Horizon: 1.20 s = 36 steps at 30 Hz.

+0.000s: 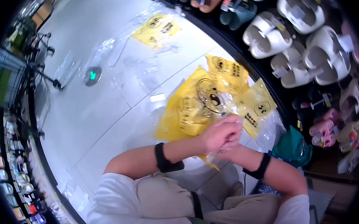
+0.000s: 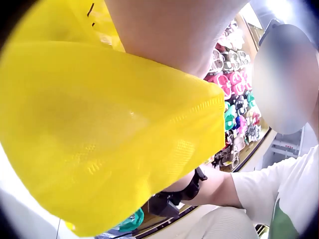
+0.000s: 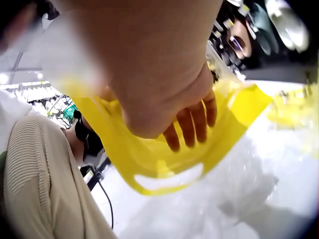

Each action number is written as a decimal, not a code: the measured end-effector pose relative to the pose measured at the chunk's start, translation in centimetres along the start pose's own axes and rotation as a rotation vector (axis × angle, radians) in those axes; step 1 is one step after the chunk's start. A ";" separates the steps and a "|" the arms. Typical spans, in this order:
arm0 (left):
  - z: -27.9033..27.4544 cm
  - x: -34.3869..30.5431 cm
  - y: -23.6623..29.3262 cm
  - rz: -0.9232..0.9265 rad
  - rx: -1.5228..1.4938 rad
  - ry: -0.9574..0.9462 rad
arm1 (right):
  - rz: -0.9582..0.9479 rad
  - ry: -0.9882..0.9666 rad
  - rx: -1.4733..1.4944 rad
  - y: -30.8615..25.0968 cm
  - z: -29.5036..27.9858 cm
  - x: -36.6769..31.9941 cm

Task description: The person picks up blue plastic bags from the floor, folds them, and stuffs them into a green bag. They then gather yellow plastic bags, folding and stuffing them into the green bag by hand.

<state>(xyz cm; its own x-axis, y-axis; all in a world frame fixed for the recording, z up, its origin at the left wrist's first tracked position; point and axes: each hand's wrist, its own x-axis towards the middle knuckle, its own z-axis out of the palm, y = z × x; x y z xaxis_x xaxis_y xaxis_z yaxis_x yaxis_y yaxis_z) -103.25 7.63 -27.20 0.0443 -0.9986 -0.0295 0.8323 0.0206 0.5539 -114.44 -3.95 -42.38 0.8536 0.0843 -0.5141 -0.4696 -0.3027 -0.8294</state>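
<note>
A yellow printed bag (image 1: 187, 107) lies spread across the floor below the hands. From the left, my left hand (image 1: 222, 135) reaches in with curled fingers at the bag's near side, gripping it. My right hand (image 1: 230, 150) is close against it, mostly covered in the head view. In the right wrist view the fingers of my right hand (image 3: 192, 122) hang down, bent a little, in front of the yellow bag (image 3: 149, 154), above its handle cutout; the thumb is hidden. Yellow plastic (image 2: 114, 134) fills much of the left wrist view, hiding my left fingers.
More yellow packaging (image 1: 156, 31) and clear plastic wrap (image 1: 131, 69) lie on the tiled floor. A shelf of sandals (image 1: 267, 34) stands along the right, with a green bag (image 1: 292, 146) near its base. At the left are a cart (image 1: 11, 77) and shelves of small goods (image 1: 23, 175).
</note>
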 end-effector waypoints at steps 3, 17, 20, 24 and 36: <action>-0.3 -2.9 2.3 0.132 0.102 0.024 | -0.241 0.035 -0.333 -5.9 -1.5 0.1; -8.6 -15.2 7.0 0.482 1.047 0.627 | -0.602 -0.159 -1.153 -20.9 5.6 7.3; -6.8 -17.1 6.9 0.373 1.185 0.726 | -0.709 -0.255 -1.002 -19.0 8.5 12.0; -6.8 -17.8 6.4 0.392 1.194 0.719 | -0.775 -0.335 -0.875 -18.3 12.8 15.8; -5.9 -20.2 11.6 0.105 1.208 1.365 | -1.241 -0.115 -1.206 -17.7 11.2 18.6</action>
<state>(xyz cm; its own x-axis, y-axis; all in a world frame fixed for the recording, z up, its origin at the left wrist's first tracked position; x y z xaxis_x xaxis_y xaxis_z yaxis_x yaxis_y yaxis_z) -91.24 28.34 -25.12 0.9485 -0.2482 -0.1968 0.0140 -0.5879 0.8088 -92.75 13.64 -39.68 0.5023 0.8424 0.1950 0.8647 -0.4874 -0.1216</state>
